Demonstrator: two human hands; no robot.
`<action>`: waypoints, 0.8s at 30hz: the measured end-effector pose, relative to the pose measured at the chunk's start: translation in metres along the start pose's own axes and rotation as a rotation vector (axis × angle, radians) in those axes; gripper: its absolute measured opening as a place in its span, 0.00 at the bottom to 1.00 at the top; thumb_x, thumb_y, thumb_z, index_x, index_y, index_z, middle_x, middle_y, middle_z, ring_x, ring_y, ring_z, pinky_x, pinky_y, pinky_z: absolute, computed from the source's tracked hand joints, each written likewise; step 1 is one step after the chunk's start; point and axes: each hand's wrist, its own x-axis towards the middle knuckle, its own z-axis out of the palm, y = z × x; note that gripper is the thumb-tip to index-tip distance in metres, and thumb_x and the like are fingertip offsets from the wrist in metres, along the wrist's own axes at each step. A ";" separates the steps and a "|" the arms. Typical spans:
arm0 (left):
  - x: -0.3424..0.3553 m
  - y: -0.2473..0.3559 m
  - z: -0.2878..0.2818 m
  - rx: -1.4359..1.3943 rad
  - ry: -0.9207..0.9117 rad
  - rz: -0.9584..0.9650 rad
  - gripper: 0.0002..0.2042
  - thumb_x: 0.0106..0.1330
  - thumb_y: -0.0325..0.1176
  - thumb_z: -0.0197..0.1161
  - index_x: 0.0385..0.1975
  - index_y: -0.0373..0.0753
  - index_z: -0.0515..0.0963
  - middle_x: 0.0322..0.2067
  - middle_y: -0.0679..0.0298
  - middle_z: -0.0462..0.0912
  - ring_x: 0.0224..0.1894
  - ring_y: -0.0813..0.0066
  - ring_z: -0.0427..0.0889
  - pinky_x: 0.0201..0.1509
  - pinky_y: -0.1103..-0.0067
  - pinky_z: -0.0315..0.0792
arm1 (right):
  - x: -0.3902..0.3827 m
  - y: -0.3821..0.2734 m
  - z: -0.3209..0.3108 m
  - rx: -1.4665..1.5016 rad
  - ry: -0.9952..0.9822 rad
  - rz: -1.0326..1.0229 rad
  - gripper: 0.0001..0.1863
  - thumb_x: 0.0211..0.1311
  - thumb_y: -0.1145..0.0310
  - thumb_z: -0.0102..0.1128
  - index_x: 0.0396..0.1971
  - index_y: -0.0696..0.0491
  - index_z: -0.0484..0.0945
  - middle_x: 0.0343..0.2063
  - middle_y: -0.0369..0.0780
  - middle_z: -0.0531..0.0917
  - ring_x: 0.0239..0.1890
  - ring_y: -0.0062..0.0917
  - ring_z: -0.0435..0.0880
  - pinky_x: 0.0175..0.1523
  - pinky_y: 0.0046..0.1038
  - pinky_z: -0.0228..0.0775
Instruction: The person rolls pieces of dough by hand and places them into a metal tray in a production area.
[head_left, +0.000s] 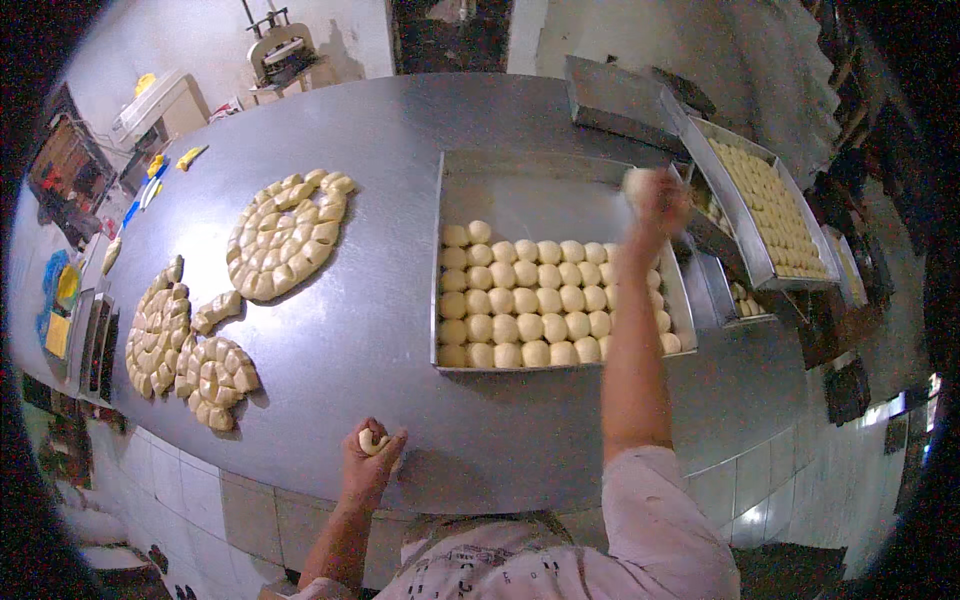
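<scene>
My left hand [368, 462] is closed around a small piece of pale dough [373, 441] above the table's near edge. Reaching far forward, my right hand [664, 203] is over the back right corner of a metal tray [540, 190]. It is somewhat blurred, and a round dough ball [636, 184] shows at its fingers. Rows of smooth dough balls [502, 300] fill the near part of the tray; my right forearm hides some of them. To the left lie cut dough pieces set in coils: one large round [285, 240] and smaller clusters [158, 330] nearer the table's left side.
A second tray of dough balls [765, 200] is propped at the right, above other trays. Behind the tray lies a metal box or pan [622, 100]. A scale [95, 340] stands at the left edge, and a lever press [280, 52] at the back.
</scene>
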 end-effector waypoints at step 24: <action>0.073 0.005 -0.170 1.282 0.706 0.446 0.19 0.54 0.30 0.57 0.48 0.41 0.68 0.40 0.54 0.72 0.43 0.56 0.70 0.48 0.68 0.66 | -0.143 -0.020 -0.285 -1.418 -0.613 -0.040 0.24 0.62 0.58 0.42 0.55 0.55 0.62 0.52 0.48 0.67 0.54 0.42 0.63 0.58 0.40 0.51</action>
